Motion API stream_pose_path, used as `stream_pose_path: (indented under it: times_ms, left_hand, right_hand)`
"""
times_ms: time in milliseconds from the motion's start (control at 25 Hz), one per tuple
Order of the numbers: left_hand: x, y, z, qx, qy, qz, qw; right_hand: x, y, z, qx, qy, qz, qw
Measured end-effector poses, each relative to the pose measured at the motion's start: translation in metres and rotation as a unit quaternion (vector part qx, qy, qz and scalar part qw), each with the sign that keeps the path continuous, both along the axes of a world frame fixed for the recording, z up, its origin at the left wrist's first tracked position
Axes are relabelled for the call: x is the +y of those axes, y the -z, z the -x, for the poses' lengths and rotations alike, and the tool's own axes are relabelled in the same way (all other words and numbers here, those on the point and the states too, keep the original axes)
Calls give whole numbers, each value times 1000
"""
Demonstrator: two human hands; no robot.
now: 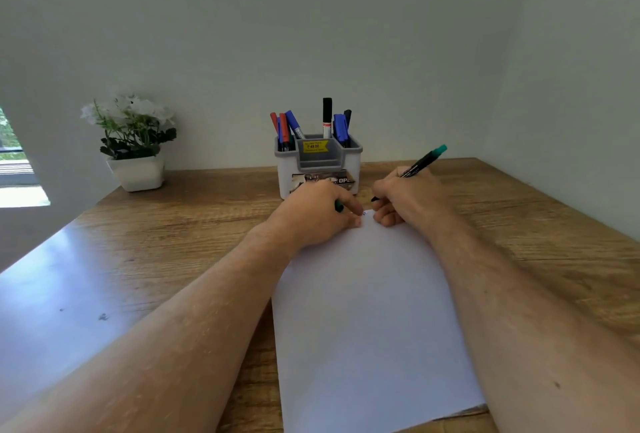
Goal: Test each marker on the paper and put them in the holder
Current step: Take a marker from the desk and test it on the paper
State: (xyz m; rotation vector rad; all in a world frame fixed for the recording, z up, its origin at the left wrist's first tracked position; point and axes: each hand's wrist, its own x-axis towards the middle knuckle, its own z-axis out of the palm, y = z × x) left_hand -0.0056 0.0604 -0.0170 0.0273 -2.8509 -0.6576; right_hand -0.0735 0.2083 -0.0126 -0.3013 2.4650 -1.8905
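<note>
A white sheet of paper (370,311) lies on the wooden table in front of me. My right hand (405,195) grips a black marker with a green end (424,160), its tip pointing down near the paper's far edge. My left hand (320,213) rests on the paper's far left corner and holds a small green cap (338,206) between its fingers. Behind both hands stands the white and grey holder (349,159), with red, blue and black markers (327,116) upright in its compartments.
A white pot with a white-flowered plant (133,142) stands at the back left of the table (166,235). Walls close in behind and on the right. A bright window opening shows at the far left.
</note>
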Motion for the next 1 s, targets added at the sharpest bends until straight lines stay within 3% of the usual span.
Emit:
stream_pose_path:
  times_ms: [160,320,1000]
  left_hand:
    - [2,-2,0,-10,13,3,1000]
    - [2,-3,1,-12,11,-3,1000]
    - [2,-3,2,-20,5,-17,1000]
  right_hand:
    - [2,2,5,53,22,-94,994]
    - [0,6,9,65,13,-119,991]
    - [-4,9,15,64,12,-126,990]
